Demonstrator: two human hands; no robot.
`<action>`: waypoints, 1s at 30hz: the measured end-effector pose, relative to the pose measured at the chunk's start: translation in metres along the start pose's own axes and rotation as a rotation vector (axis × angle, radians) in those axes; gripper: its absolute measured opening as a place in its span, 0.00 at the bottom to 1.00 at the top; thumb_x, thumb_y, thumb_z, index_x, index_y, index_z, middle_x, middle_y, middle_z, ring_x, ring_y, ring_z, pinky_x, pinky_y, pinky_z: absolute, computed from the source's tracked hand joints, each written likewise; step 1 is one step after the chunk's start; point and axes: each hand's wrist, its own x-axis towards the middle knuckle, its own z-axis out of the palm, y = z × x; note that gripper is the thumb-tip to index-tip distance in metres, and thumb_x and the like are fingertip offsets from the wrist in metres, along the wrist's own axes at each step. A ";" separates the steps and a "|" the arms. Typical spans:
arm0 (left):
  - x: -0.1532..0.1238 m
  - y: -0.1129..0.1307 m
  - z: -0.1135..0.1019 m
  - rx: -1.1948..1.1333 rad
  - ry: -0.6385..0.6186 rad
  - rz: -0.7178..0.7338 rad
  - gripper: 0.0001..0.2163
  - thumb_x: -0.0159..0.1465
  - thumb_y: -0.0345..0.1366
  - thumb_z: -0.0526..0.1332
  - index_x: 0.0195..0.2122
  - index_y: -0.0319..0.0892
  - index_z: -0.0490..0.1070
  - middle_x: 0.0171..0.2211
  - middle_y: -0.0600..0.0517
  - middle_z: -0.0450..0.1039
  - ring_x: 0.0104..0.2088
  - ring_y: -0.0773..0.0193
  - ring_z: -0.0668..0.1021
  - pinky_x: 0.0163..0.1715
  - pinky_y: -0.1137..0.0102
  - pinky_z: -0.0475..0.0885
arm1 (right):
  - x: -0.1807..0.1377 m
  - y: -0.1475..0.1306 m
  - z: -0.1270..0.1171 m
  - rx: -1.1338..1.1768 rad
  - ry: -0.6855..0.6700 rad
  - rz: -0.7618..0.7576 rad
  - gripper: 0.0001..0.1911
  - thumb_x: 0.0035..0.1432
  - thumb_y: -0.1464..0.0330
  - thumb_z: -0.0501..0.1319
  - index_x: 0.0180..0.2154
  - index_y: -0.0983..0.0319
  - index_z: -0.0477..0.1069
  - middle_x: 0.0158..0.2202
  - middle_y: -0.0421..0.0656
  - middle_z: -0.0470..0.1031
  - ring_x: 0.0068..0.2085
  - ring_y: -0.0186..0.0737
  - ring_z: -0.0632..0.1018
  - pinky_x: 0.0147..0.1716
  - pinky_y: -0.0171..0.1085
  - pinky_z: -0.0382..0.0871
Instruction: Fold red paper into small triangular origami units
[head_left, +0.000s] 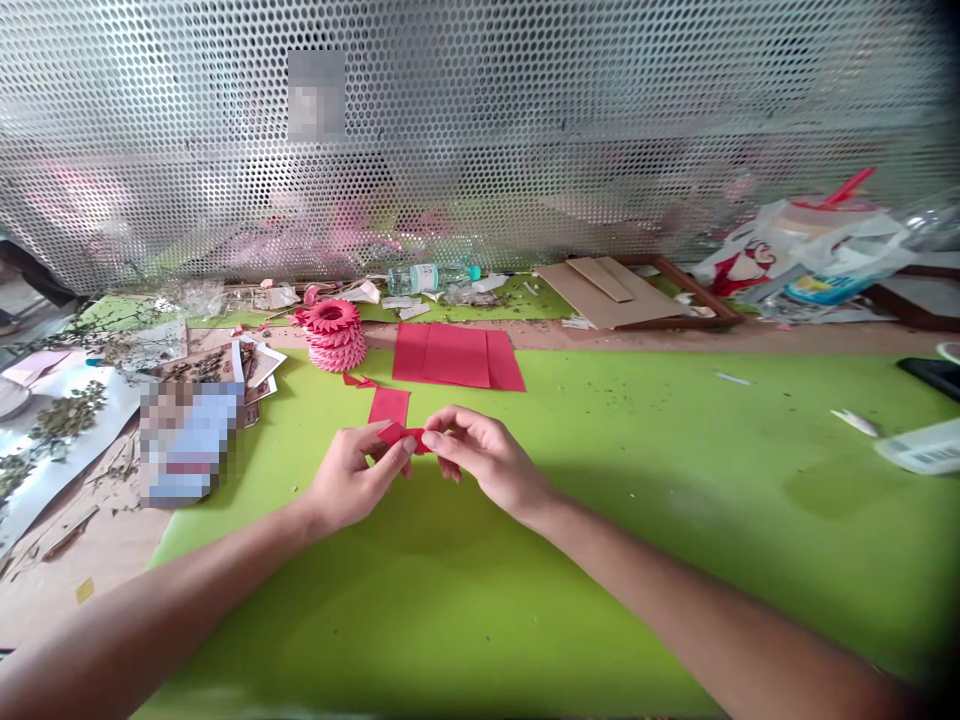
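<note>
Between my two hands, above the green mat (465,600), is a small folded piece of red paper (391,433). My left hand (366,470) pinches its left part between thumb and fingers. At the paper's right end, the thumb and fingertips of my right hand (484,458) close on it. Just behind my hands lies a flat red paper strip (388,405). Farther back are larger red paper sheets (457,356), one on top of another. A round stack of folded pink and red paper pieces (336,335) stands behind my left hand, with small red folded pieces (360,381) near it.
A perforated metal screen (480,130) rises behind the table. A plastic bottle (433,277) lies by it. Brown boards (611,290) and a frame are at back right, beside a plastic bag (810,260) with a cup. Papers and dried plants (67,415) clutter the left.
</note>
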 end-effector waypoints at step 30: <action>0.002 0.000 -0.001 0.079 -0.006 -0.046 0.19 0.68 0.46 0.54 0.26 0.38 0.69 0.19 0.54 0.69 0.18 0.70 0.68 0.19 0.75 0.59 | -0.002 0.001 -0.001 -0.203 -0.021 -0.102 0.15 0.63 0.57 0.60 0.34 0.62 0.74 0.29 0.39 0.73 0.26 0.33 0.73 0.25 0.33 0.66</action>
